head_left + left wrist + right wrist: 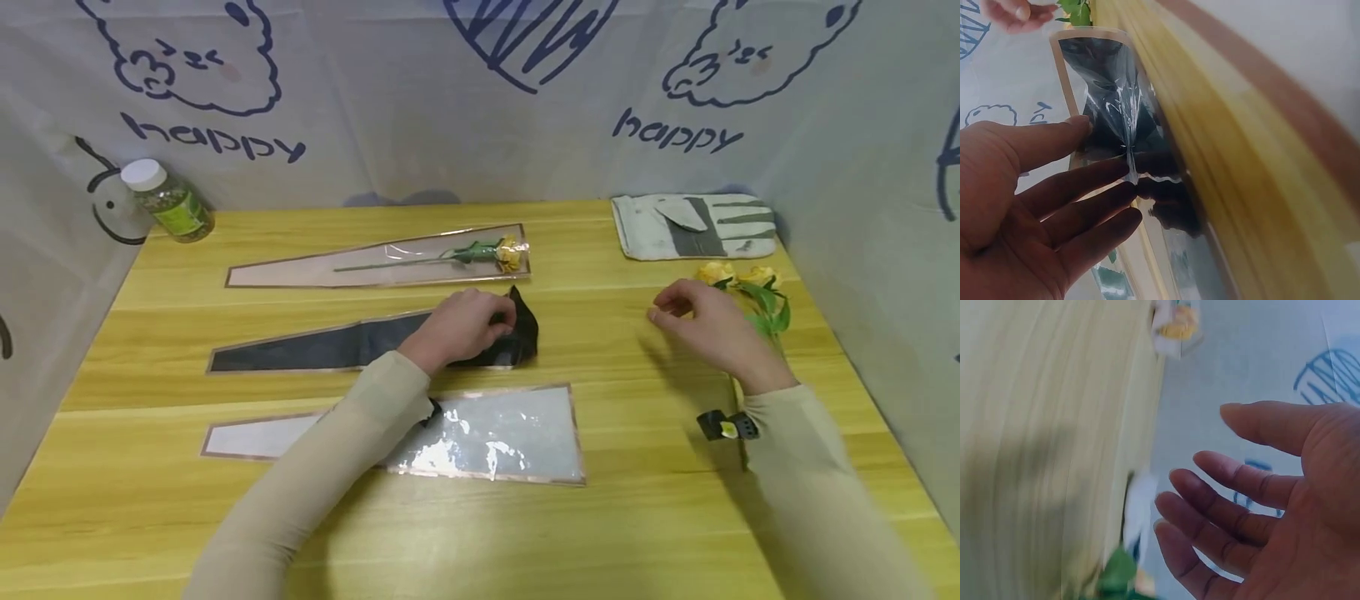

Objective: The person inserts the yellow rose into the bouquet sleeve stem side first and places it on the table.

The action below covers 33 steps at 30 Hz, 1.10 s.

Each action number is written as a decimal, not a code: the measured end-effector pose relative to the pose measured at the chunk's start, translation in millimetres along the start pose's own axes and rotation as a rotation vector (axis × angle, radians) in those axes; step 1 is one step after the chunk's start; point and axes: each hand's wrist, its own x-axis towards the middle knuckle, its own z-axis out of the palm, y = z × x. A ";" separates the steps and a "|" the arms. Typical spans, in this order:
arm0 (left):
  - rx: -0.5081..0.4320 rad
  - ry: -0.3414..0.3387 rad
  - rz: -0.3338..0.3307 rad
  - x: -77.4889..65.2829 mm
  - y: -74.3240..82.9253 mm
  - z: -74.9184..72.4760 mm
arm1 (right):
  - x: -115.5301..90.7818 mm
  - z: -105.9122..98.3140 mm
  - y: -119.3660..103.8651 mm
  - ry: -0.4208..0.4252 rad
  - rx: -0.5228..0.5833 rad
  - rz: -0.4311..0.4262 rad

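Observation:
My left hand (465, 323) is at the wide end of a black flower sleeve (285, 343) with a pale border. In the left wrist view, thumb and fingertips hold the sleeve, and its clear film (1124, 109) creases towards the fingertips. The sleeve's end stands lifted and puckered in the head view. My right hand (712, 329) hovers with loosely bent fingers and holds nothing; the right wrist view shows its palm (1310, 531) bare. Yellow roses (716, 272) with green leaves lie beside and partly beneath it, their stems partly hidden by the arm.
Behind the black sleeve lies a pink sleeve (300, 273) with one yellow rose (508, 254) inside. A white sleeve (525, 433) lies in front, partly under the left forearm. Folded gloves (693, 227) lie back right, and a white-capped jar (176, 208) stands back left.

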 end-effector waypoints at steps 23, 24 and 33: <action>0.014 -0.017 -0.005 -0.2 -3.3 -1.8 | -56.2 2.4 76.4 -0.076 -0.107 0.204; 0.013 -0.016 -0.005 -0.3 -3.4 -1.6 | -56.1 3.3 77.2 -0.084 -0.109 0.210; 0.008 -0.027 -0.014 0.0 -1.0 -1.1 | -49.7 6.0 84.0 -0.077 -0.129 0.204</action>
